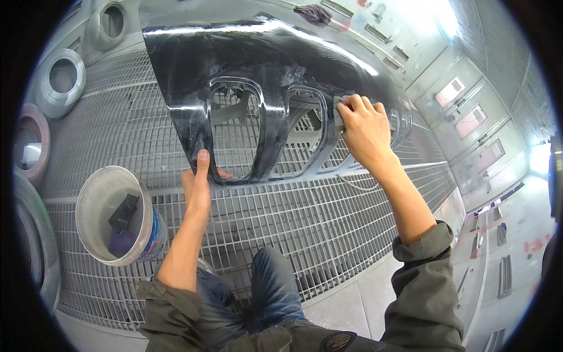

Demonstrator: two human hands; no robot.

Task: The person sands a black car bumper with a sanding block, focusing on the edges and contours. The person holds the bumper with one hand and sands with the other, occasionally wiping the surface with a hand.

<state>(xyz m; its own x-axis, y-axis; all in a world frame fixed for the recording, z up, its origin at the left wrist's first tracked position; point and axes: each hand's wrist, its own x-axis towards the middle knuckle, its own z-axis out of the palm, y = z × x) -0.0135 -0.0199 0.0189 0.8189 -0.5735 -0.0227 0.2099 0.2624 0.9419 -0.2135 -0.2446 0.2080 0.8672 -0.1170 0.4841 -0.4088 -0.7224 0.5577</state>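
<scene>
A glossy black car body panel (187, 61) with several tall rounded grille openings spans the upper middle, wet-looking and streaked with grey smears. At its lower left corner, my left hand (199, 185) grips the edge, thumb on the front face and fingertips showing behind through the first opening. My right hand (366, 129) is closed around a small grey-green pad (338, 114) and presses it against the bar right of the second opening. Most of the pad is hidden under my fingers.
A white bucket (88, 220) with dark pieces and murky liquid stands at the left on the metal floor grating (264, 220). Tyre-shaped rings (60, 76) line the left side. A crumpled dark cloth (314, 14) lies beyond the panel; pale walls with doors (469, 123) rise at the right.
</scene>
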